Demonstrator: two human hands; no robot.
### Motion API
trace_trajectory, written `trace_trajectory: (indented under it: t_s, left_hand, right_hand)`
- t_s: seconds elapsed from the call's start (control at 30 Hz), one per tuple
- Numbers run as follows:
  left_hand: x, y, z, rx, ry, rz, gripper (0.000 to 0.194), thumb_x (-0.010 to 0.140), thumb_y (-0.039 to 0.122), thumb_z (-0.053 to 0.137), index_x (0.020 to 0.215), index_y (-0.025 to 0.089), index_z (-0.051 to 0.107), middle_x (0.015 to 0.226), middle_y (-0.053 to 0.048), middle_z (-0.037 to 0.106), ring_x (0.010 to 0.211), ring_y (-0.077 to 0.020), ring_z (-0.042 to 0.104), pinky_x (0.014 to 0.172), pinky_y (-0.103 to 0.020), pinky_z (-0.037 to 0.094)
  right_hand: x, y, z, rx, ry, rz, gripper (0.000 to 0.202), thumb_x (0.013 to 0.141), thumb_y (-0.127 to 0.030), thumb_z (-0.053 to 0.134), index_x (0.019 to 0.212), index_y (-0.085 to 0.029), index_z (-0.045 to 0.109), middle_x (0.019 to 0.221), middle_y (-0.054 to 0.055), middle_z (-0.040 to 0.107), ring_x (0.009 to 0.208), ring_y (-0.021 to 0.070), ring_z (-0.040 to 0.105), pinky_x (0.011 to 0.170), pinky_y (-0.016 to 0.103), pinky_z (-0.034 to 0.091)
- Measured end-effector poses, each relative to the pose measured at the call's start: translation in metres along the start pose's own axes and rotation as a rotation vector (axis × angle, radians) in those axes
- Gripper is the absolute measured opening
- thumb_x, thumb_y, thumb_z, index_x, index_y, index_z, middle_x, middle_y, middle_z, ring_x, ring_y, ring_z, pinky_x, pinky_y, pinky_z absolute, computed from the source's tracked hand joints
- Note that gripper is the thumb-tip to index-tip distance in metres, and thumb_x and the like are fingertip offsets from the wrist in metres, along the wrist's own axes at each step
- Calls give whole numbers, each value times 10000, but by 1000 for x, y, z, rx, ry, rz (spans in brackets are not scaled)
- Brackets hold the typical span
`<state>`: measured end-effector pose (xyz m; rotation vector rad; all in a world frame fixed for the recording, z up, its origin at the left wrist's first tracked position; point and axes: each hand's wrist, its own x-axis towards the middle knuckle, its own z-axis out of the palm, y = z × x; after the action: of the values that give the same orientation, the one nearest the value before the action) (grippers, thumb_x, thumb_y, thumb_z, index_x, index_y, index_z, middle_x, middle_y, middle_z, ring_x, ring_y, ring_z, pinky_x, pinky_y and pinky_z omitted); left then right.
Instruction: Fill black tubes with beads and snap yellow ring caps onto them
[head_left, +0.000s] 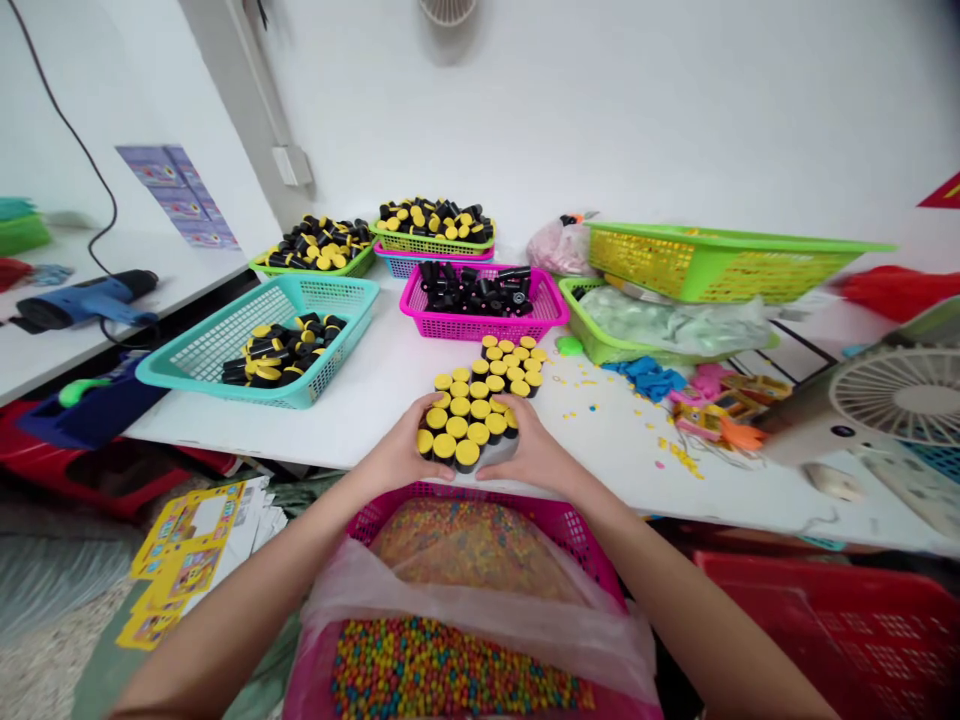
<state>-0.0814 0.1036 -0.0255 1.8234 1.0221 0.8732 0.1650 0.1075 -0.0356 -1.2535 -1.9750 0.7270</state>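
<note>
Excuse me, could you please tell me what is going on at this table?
A person's left hand and right hand are cupped at either side of the near end of a cluster of yellow-capped black containers standing on the white table. In front of the person, a magenta basket holds small multicoloured balls, partly covered by translucent plastic. A jumbled heap of similar containers lies in the teal basket to the left.
</note>
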Motion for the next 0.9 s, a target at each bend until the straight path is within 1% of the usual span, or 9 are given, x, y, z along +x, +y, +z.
trace_trajectory:
  t_s: [0.13, 0.3, 0.43, 0.53, 0.63, 0.73, 0.8, 0.83, 0.9]
  left_hand:
    - [16, -3, -7, 56, -121, 110, 1186, 465, 398, 933, 1447, 221, 292, 1496, -181, 329, 1394, -370, 354, 1166, -568, 274]
    - [25, -4, -19, 177, -344, 215, 990, 475, 361, 916, 1352, 269, 465, 1349, -93, 403, 1321, -337, 394, 1152, -559, 311]
    - [19, -3, -23, 130, -317, 242, 891, 450, 338, 913, 1250, 258, 527, 1324, -89, 409, 1263, -328, 456, 1118, -527, 368]
    - [10, 10, -40, 115, -270, 252, 806, 495, 345, 896, 1217, 262, 547, 1362, -100, 414, 1291, -332, 456, 1121, -516, 367]
    - [0, 39, -83, 229, -203, 247, 732, 540, 367, 880, 1201, 260, 585, 1364, -101, 453, 1301, -327, 462, 1128, -495, 372]
    - [-7, 65, -148, 389, -59, 160, 701, 547, 400, 877, 1183, 258, 620, 1314, -83, 558, 1309, -336, 467, 1144, -507, 352]
    - [-11, 67, -191, 379, 64, 72, 715, 589, 442, 848, 1228, 243, 598, 1291, -78, 610, 1242, -325, 545, 1094, -497, 418]
    - [-12, 62, -210, 352, 148, 25, 738, 606, 481, 829, 1253, 227, 582, 1299, -84, 619, 1223, -325, 566, 1056, -484, 459]
    - [-16, 44, -240, 352, 274, -61, 780, 654, 540, 781, 1313, 201, 538, 1356, -107, 600, 1246, -317, 562, 1034, -466, 484]
  right_hand:
    - [10, -3, 7, 71, -85, -109, 1207, 389, -471, 948, 1398, -219, 334, 1404, 160, 378, 1328, 343, 420, 1129, 547, 339]
    - [9, -14, 16, 31, -166, -137, 1143, 445, -461, 920, 1411, -197, 368, 1417, 173, 352, 1379, 348, 349, 1141, 538, 331]
    - [4, -18, 24, 96, -117, -189, 1086, 446, -429, 923, 1380, -219, 411, 1390, 159, 401, 1340, 354, 407, 1130, 568, 337]
    - [13, -27, 30, 200, -55, -246, 1022, 489, -430, 920, 1364, -249, 425, 1400, 144, 422, 1316, 340, 454, 1119, 572, 356]
    - [47, -54, 42, 314, -36, -335, 1003, 477, -399, 935, 1345, -243, 456, 1398, 131, 463, 1328, 321, 462, 1144, 530, 350]
    - [106, -96, 70, 572, -118, -357, 969, 460, -376, 943, 1306, -219, 497, 1371, 120, 528, 1280, 287, 526, 1118, 458, 415]
    - [148, -124, 100, 824, -265, -275, 926, 528, -420, 914, 1318, -209, 480, 1352, 106, 572, 1249, 261, 563, 1065, 426, 479]
    - [167, -135, 116, 920, -286, -223, 957, 535, -450, 906, 1343, -204, 456, 1370, 104, 567, 1243, 252, 571, 1060, 416, 485]
    - [198, -153, 146, 961, -214, -118, 1009, 537, -498, 895, 1375, -177, 433, 1415, 117, 533, 1259, 243, 555, 1088, 407, 454]
